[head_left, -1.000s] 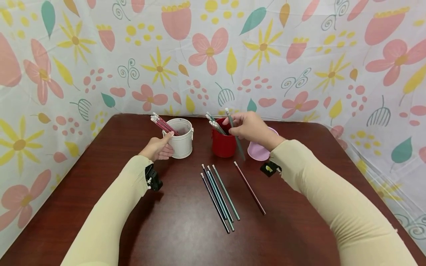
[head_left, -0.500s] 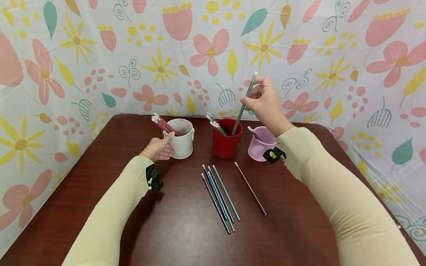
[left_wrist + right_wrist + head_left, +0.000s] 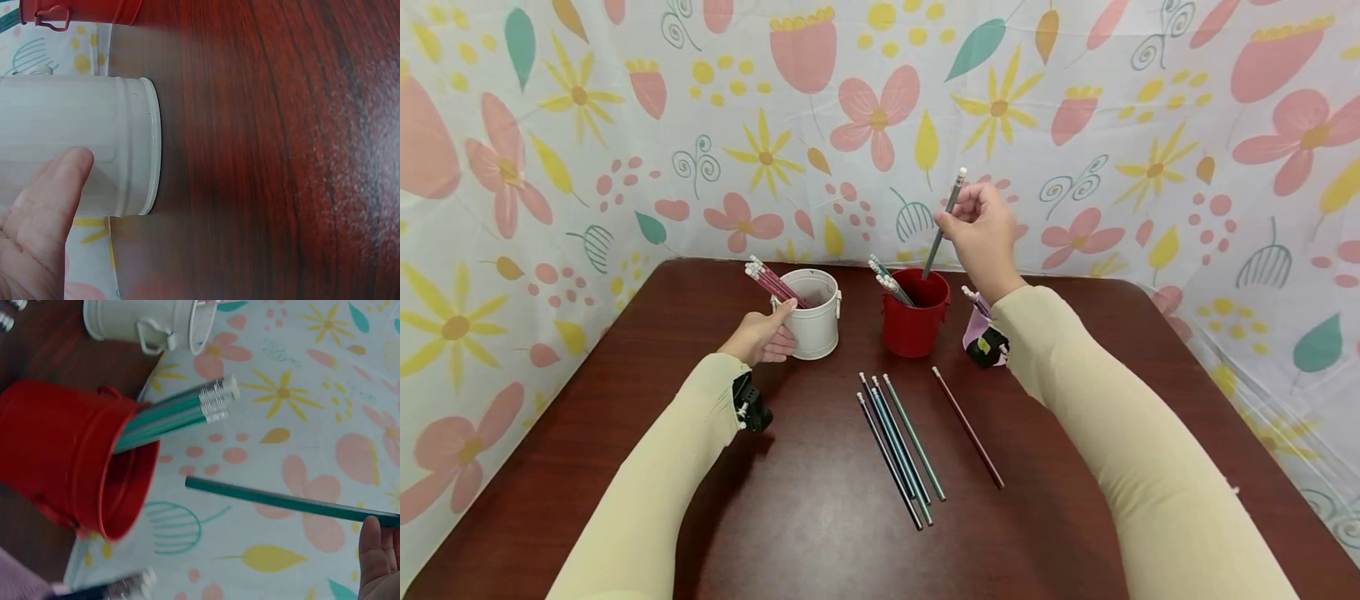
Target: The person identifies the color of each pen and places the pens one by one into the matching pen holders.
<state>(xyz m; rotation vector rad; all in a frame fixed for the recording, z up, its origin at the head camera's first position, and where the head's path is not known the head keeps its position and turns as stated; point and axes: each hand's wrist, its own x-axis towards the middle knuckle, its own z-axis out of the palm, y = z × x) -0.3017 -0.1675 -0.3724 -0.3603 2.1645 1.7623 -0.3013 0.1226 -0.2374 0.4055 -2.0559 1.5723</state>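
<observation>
Between the thumb and fingers of my right hand [image 3: 983, 237] is a green pencil [image 3: 942, 227], eraser end up, its lower end over the red bucket [image 3: 913, 329] in the head view. The right wrist view shows that end [image 3: 206, 484] apart from the bucket's rim. Several green pencils [image 3: 165, 419] lean inside the red bucket. My left hand [image 3: 763, 335] touches the side of the white bucket [image 3: 815, 333], thumb near its rim and fingers fairly straight along the wall [image 3: 75, 119]. Dark pink pencils [image 3: 772, 281] stand in the white bucket.
A pink bucket [image 3: 973, 329] with a few dark pencils stands at the right, partly hidden by my right wrist. Several blue, dark and green pencils [image 3: 895, 450] lie mid-table, and a dark red pencil [image 3: 968, 427] lies right of them. Patterned cloth [image 3: 880, 117] hangs behind.
My right hand has risen from beside the red bucket with the green pencil, then shifted slightly left, the pencil's lower end now over the bucket. My left hand stays at the white bucket.
</observation>
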